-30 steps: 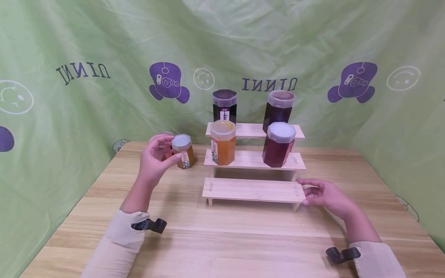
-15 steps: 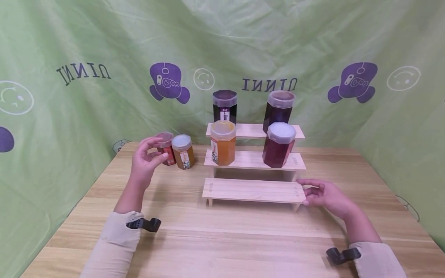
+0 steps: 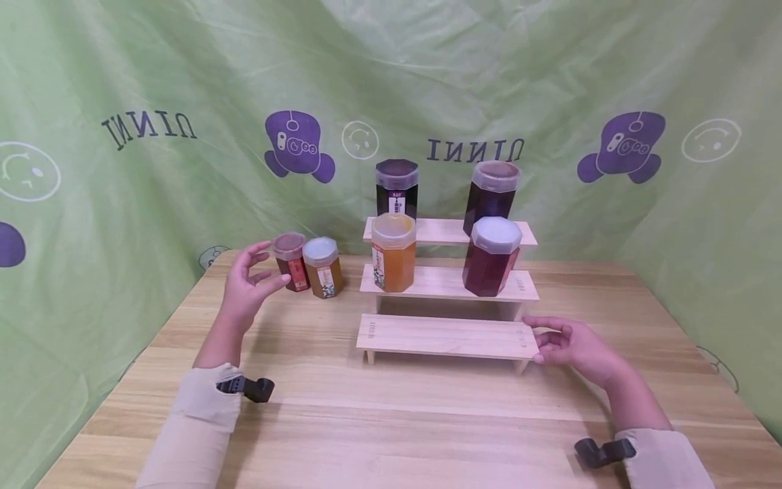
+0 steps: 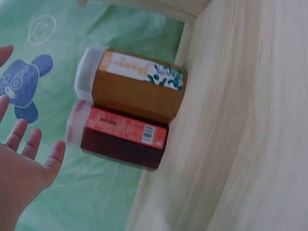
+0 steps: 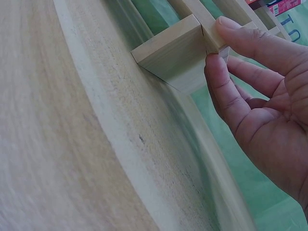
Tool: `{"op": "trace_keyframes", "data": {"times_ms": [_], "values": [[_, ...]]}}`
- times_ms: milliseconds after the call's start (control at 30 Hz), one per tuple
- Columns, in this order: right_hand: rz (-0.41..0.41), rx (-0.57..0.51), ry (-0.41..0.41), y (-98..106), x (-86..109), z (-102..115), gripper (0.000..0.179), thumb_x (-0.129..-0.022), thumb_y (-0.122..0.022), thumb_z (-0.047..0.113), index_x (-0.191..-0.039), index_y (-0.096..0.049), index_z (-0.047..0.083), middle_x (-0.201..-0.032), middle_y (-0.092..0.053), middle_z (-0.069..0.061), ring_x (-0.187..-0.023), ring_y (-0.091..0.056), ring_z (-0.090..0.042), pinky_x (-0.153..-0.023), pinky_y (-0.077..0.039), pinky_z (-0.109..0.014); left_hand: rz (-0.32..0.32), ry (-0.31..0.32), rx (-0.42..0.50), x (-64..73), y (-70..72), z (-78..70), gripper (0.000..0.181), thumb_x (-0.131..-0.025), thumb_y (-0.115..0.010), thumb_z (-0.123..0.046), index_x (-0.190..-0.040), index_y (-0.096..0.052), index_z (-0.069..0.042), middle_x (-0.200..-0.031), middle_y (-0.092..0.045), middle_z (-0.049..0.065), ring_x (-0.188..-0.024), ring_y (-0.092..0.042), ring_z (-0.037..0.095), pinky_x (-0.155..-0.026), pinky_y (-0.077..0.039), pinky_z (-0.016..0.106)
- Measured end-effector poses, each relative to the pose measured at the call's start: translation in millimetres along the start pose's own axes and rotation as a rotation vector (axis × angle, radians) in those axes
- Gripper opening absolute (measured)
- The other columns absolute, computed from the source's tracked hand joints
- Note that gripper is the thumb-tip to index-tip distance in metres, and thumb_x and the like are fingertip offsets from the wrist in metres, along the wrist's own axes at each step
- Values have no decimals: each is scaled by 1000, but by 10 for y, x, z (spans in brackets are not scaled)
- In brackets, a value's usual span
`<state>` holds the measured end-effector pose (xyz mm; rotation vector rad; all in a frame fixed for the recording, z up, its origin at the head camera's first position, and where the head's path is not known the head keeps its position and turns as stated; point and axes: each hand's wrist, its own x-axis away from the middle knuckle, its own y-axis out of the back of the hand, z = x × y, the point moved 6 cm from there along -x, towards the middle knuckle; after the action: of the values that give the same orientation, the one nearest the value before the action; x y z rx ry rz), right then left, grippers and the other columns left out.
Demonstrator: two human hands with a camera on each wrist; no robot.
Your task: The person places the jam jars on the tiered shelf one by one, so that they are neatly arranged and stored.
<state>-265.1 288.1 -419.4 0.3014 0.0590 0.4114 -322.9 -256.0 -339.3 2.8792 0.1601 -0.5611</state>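
My left hand [image 3: 244, 291] is beside a small dark red jar [image 3: 290, 263] with a red label, its thumb and fingers spread and nothing held. In the left wrist view, a gap separates the fingers from that jar's pinkish lid [image 4: 78, 123]. Against its right side stands an amber jar [image 3: 326, 273] with a white lid. My right hand [image 3: 574, 348] pinches the right end of the lowest shelf of a three-step wooden stand [image 3: 446, 336]. In the right wrist view, the thumb is on one face of the board [image 5: 208, 31] and a finger on the other.
An orange jar [image 3: 398, 266] and a deep red jar [image 3: 489, 268] stand on the middle step. Two dark purple jars [image 3: 397, 198] are on the top step. A green cloth [image 3: 391, 75] hangs behind the wooden table [image 3: 391, 421].
My left hand has drawn back leftward from the amber jar, uncovering the small dark red jar. The right hand keeps its place at the shelf end.
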Motion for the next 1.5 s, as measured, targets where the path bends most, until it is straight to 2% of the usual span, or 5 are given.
{"op": "trace_keyframes", "data": {"times_ms": [233,467,867,1167,1500], "values": [[6,-3,-5,-11,21,2,71,-81,-72,-2,-140,-35,-16,-113,-62,-18,-97,-64,-16,-80,-57,-30,15,42,-31,-74,52,116,82,-80,-78,-6,-149,-34,-6,-150,-31,17,-135,-30,36,-108,-32,56],[13,-20,16,-11,10,-17,70,-81,-72,-4,-139,-36,-16,-110,-64,-13,-96,-64,-16,-80,-57,-29,16,92,-55,-144,67,212,86,-79,-80,-7,-149,-31,-2,-152,-27,21,-138,-28,39,-110,-29,58],[12,-20,12,-30,8,-12,71,-80,-73,-3,-140,-35,-16,-112,-63,-15,-97,-64,-16,-80,-57,-28,-32,99,-206,-414,65,455,83,-77,-84,-18,-146,-41,-6,-148,-38,18,-135,-36,34,-108,-36,51],[-1,-17,24,-6,12,0,70,-80,-73,-5,-139,-37,-16,-113,-64,-12,-97,-65,-17,-80,-57,-29,31,114,-295,-599,24,515,92,-76,-85,-18,-151,-33,-5,-151,-35,20,-135,-35,40,-108,-36,55],[-2,-26,23,-6,1,12,70,-79,-73,-5,-138,-36,-17,-111,-65,-12,-96,-65,-17,-80,-57,-29,48,141,-234,-667,-29,598,92,-78,-84,-15,-151,-30,-4,-150,-36,19,-134,-37,39,-108,-37,51]]}}
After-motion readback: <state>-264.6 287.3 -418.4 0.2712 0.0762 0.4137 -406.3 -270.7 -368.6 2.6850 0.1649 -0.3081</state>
